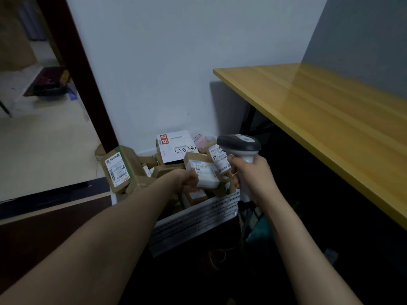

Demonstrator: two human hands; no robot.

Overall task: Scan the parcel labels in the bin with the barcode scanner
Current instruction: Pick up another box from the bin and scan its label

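Cardboard parcel (203,172) pinched in left hand (187,180) fingers, right hand (253,175) fingers wrapped round scanner (240,146) — just beside it

You can read very little here. The white envelope (176,145) standing at the back of the bin (198,219) carries a red block with two white Chinese characters at its top left corner, and three large handwritten black characters along its lower edge. The shipping labels on the brown parcel (119,167) at the left and on the small boxes near your hands show barcodes and print too small to read.
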